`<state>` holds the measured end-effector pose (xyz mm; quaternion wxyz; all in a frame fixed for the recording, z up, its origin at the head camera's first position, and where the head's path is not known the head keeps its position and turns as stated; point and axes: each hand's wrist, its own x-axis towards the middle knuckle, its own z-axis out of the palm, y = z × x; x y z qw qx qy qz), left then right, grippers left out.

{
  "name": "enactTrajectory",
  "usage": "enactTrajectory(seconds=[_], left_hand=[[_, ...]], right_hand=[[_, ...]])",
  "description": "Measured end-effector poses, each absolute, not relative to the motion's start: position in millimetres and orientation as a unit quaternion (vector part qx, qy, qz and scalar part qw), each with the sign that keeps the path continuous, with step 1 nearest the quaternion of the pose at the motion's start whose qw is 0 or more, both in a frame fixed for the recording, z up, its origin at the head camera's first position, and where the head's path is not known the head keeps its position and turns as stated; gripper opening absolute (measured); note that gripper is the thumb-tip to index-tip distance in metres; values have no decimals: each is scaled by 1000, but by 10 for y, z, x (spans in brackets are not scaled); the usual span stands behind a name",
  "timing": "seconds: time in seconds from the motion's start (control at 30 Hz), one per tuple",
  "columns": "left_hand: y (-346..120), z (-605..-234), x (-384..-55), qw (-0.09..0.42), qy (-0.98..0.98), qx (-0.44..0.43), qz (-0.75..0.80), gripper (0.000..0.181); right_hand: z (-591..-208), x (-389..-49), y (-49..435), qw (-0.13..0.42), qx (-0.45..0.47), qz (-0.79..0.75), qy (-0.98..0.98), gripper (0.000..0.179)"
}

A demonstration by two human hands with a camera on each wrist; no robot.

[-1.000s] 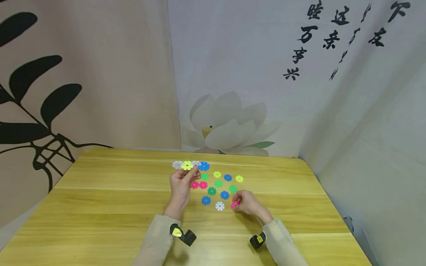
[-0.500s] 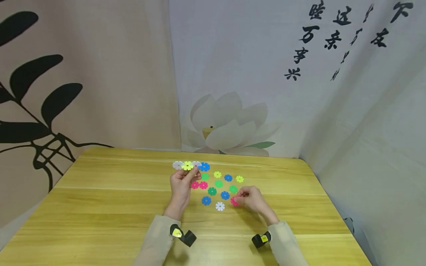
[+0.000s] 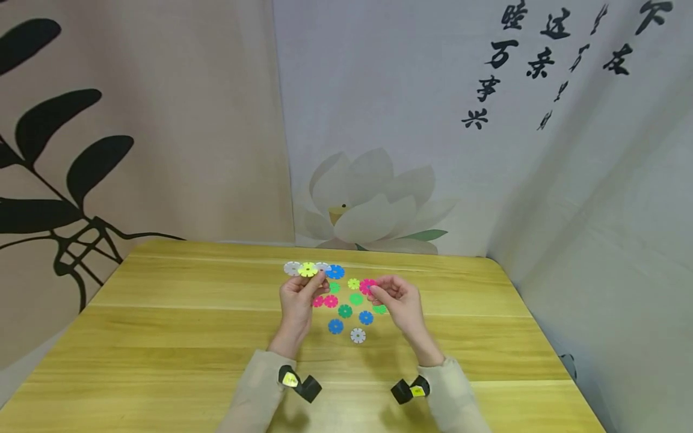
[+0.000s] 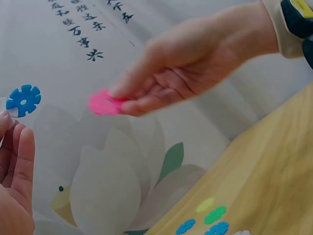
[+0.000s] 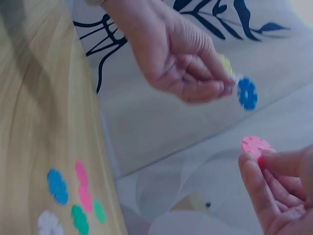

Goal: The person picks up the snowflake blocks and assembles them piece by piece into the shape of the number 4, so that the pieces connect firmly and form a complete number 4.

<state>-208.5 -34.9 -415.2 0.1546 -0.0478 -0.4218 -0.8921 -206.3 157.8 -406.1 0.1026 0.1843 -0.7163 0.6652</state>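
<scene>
My left hand (image 3: pixel 295 307) pinches a row of joined notched plastic discs, raised above the table. From left to right these are a white disc (image 3: pixel 291 269), a yellow disc (image 3: pixel 308 269), another white one partly hidden by the thumb, and a blue disc (image 3: pixel 335 272) at the right end. Between thumb and fingers, my right hand (image 3: pixel 397 304) holds a single pink disc (image 3: pixel 367 287), also raised. In the right wrist view the pink disc (image 5: pixel 255 145) and the blue disc (image 5: pixel 247 93) are apart, with a gap between them.
Loose notched discs lie on the wooden table (image 3: pixel 162 325) below the hands: blue (image 3: pixel 335 326), white (image 3: pixel 358 335), dark green (image 3: pixel 344 311), pink (image 3: pixel 331 301), and several others. A printed curtain (image 3: pixel 390 120) hangs behind the table's far edge.
My right hand has lifted the pink disc from the table's near side of the group and carried it up and leftward toward the row. The left hand has barely moved.
</scene>
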Motion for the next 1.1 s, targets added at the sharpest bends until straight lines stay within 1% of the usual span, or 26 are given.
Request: enactTrajectory(seconds=[0.13, 0.3, 0.4, 0.6, 0.83, 1.03, 1.1], left_hand=[[-350, -4155, -2087, 152, -426, -50, -891, 16], [-337, -4164, -2088, 149, -434, -49, -887, 8], [-329, -4166, -2086, 146, -440, -48, -885, 10], [-320, -4164, -2085, 144, -450, -42, -880, 23], [-319, -4162, -2072, 138, -458, -36, -877, 25], [-327, -4165, -2045, 137, -470, -41, -871, 27], [-329, -4164, -2044, 137, -464, -48, -874, 28]], right_hand=[[-3975, -2047, 1445, 153, 231, 669, -689, 10], [-3919, -2043, 1340, 176, 235, 682, -669, 11], [-3915, -2048, 1307, 181, 232, 686, -666, 10], [-3899, -2038, 1257, 183, 239, 678, -670, 8], [-3904, -2045, 1210, 186, 240, 680, -667, 9], [-3903, -2032, 1191, 196, 258, 668, -670, 23], [-3909, -2030, 1184, 200, 258, 669, -668, 23]])
